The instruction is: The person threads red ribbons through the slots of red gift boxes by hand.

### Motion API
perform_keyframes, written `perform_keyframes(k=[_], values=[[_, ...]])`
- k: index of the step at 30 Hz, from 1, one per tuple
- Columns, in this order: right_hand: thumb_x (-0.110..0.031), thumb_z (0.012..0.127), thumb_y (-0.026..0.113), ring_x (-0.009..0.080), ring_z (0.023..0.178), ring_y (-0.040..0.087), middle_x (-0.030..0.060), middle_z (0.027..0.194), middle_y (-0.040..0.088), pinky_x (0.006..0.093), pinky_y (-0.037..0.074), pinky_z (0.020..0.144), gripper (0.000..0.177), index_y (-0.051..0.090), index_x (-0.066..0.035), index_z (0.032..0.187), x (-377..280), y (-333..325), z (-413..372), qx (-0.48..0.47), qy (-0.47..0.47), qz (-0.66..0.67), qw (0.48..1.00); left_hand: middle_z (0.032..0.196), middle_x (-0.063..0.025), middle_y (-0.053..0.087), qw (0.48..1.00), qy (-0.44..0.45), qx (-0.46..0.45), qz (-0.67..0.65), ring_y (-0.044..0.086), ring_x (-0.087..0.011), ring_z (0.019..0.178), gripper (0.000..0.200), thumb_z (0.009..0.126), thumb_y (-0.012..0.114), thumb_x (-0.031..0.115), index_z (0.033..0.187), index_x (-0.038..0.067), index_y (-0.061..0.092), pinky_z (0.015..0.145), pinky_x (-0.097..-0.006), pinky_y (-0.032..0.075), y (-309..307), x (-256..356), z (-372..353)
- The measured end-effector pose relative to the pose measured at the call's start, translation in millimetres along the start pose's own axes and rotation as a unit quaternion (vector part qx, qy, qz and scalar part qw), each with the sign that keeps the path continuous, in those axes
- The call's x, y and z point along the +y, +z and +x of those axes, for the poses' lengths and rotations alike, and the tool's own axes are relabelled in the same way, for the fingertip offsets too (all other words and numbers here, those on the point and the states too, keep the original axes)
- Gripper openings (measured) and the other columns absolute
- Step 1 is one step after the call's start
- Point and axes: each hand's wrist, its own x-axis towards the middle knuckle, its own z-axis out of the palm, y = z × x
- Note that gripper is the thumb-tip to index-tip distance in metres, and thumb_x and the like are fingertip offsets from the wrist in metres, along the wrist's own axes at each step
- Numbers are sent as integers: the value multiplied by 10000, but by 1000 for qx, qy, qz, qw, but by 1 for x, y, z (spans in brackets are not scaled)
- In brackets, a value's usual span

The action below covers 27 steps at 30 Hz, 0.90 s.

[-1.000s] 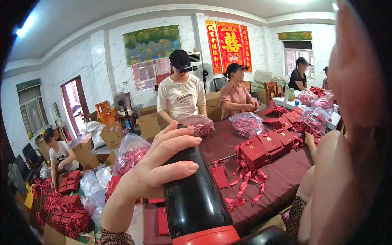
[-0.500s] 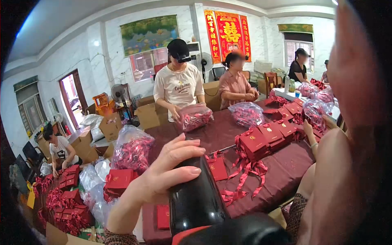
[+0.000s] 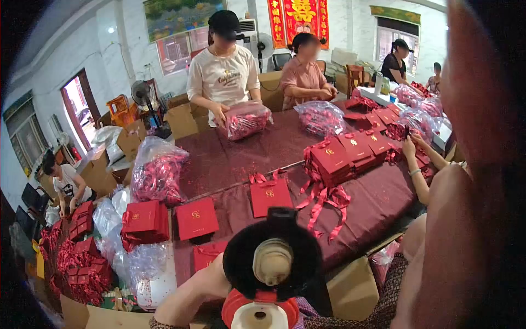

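Observation:
A flask [image 3: 260, 313] with a red collar and a white mouth with a small hole is close below my head. Its black flip lid [image 3: 304, 257] stands open, with the pale inner seal turned towards me. My left hand [image 3: 215, 278] is at the flask, gripping it; the lid hides its fingers. My right arm [image 3: 446, 230] is raised at the right edge, its forearm large and blurred near the camera; the right hand is out of view. Beyond the flask, flat red gift bags [image 3: 271, 197] with gold lettering lie on the dark red table cover [image 3: 241, 211].
Stacked red bags [image 3: 334, 159] trail ribbons at the right. Clear plastic bags [image 3: 159, 170] of red items stand on the table. Across it, a person in a white shirt [image 3: 224, 82] holds one. Another person's hands [image 3: 411, 145] work at the right. A cardboard box [image 3: 353, 288] is below.
The flask has come down and turned, so its open lid and mouth now face me. My left hand has lowered and gone behind the lid. The view has tilted down.

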Motion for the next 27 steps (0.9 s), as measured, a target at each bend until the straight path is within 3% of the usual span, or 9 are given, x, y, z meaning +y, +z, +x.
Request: perform_keyframes(k=[5,7,14,15,16,21,26,27], values=[[-248,841,659,359,981,618,296,1289,477,469,528,835,781,221,-3,1438,-4,-3,-10,24,4,2,1000,1287,-149,498,999,-7,34,-38,500,-230,1183,859,589,861,192,1300,10,415,1013,-366,379,27,-18,6],[-246,841,660,359,981,618,297,1290,476,470,528,835,780,222,-3,1438,-6,-5,-14,32,7,0,999,1282,-147,501,997,-7,48,-53,505,-229,1174,854,588,861,192,1295,11,418,1007,-362,383,40,-32,-41],[-238,841,661,360,983,618,298,1293,473,470,528,836,776,225,-2,1437,-6,-8,-28,67,10,13,998,1266,-142,511,989,-31,96,-104,522,-225,1145,837,585,859,193,1280,16,428,987,-349,398,73,-56,-96],[-237,841,661,360,983,618,298,1294,473,471,528,837,775,225,-2,1437,-4,-8,-32,75,9,20,997,1263,-141,513,988,-42,102,-111,525,-225,1141,835,584,859,193,1278,17,429,985,-347,400,78,-56,-96],[-236,841,662,360,984,618,298,1294,473,471,528,837,774,226,-2,1437,-1,-5,-34,83,7,28,996,1261,-141,514,986,-53,109,-118,527,-224,1137,832,584,859,193,1276,18,430,982,-345,402,68,-54,-48],[-231,841,663,361,985,617,299,1297,471,471,528,837,771,228,-2,1436,6,-5,-47,106,-1,52,993,1249,-137,521,975,-89,146,-140,539,-221,1116,821,582,858,193,1265,21,437,968,-336,412,89,-61,-86],[-225,842,664,361,986,617,300,1300,469,472,528,838,768,230,-2,1435,19,2,-67,144,3,92,985,1237,-133,529,956,-145,187,-176,551,-219,1095,809,579,857,193,1254,25,444,954,-327,423,97,-62,-79],[-224,842,664,361,986,617,301,1300,468,472,528,838,768,231,-1,1435,22,3,-70,152,5,103,983,1178,-115,555,983,-115,139,-42,582,-191,999,759,589,843,204,1215,44,445,889,-289,448,74,-26,-48]])
